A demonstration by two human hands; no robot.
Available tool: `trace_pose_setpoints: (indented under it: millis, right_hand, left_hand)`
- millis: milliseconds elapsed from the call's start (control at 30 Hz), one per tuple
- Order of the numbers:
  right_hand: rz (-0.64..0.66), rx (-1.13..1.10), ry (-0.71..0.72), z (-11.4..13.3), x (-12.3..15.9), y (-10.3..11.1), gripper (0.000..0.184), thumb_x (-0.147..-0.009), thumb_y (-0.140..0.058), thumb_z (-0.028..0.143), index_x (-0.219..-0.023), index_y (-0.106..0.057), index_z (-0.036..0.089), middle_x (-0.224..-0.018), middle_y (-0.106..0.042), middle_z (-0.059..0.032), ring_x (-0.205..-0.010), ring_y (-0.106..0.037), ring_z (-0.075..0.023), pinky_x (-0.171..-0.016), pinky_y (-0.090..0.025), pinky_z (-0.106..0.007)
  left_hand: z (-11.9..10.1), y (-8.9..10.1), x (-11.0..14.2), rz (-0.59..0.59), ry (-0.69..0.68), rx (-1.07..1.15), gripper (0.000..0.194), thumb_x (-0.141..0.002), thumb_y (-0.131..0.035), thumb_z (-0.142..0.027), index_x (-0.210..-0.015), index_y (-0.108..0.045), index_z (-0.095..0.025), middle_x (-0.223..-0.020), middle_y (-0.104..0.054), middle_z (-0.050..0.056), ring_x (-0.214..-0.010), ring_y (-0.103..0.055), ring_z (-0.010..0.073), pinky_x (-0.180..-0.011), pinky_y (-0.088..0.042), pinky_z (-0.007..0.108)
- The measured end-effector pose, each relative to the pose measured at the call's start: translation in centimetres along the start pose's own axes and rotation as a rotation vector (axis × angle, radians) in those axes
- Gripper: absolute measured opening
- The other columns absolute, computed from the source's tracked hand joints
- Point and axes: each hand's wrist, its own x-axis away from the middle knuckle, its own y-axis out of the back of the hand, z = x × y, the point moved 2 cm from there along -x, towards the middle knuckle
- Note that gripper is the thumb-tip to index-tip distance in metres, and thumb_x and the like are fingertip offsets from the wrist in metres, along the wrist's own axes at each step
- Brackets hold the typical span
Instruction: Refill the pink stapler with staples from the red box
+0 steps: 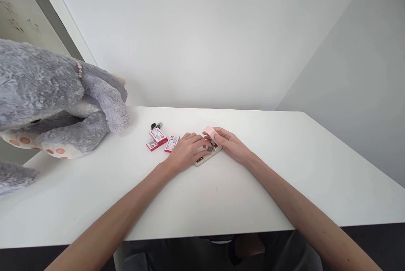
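A stapler with a pink top [209, 132] and a cream base [205, 159] lies on the white table, its top raised from the base. My right hand [232, 144] is closed around the raised top, thumb on the near side. From the left, my left hand [188, 150] reaches over the base. Its thumb and fingers are pinched at a small grey metal piece inside the stapler; whether that is a strip of staples or part of the stapler I cannot tell. Close to the left hand lies a red and white staple box [171, 144].
Two more red and white boxes, one [157, 135] resting on the other [152, 144], lie farther left. Behind them is a small black and silver object [156, 126]. A large grey plush toy [104, 93] sits at the table's left, before the white wall [190, 43].
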Motion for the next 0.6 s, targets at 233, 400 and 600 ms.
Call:
trace_pose_setpoints:
  millis: [233, 400, 600]
  right_hand:
    - [0.018, -0.017, -0.003, -0.04, 0.04, 0.03, 0.042, -0.095, -0.067, 0.06, -0.125, -0.072, 0.031, -0.115, -0.073, -0.0053, -0.106, -0.063, -0.0234, -0.095, -0.048, -0.039]
    - [0.019, -0.002, 0.003, -0.02, 0.04, 0.03, 0.044, -0.094, -0.068, 0.062, -0.125, -0.072, 0.03, -0.116, -0.073, -0.0062, -0.106, -0.064, -0.0246, -0.095, -0.049, -0.041]
    - [0.032, -0.006, 0.009, -0.11, -0.02, 0.09, 0.043, -0.095, -0.067, 0.061, -0.125, -0.072, 0.03, -0.116, -0.073, -0.0064, -0.107, -0.064, -0.0247, -0.098, -0.049, -0.042]
  left_hand:
    - [-0.09, 0.02, 0.02, -0.008, 0.002, 0.008, 0.016, -0.102, -0.064, -0.039, -0.105, -0.068, -0.024, -0.106, -0.077, 0.002, -0.099, -0.068, 0.0215, -0.093, -0.044, 0.039]
    - [-0.18, 0.08, -0.01, -0.015, 0.003, 0.009, 0.016, -0.101, -0.066, -0.039, -0.105, -0.067, -0.023, -0.104, -0.076, 0.001, -0.098, -0.068, 0.0208, -0.092, -0.044, 0.038]
    - [-0.15, 0.13, 0.02, 0.001, 0.017, 0.017, 0.016, -0.1, -0.067, -0.038, -0.105, -0.066, -0.023, -0.104, -0.075, 0.001, -0.099, -0.067, 0.0207, -0.092, -0.045, 0.038]
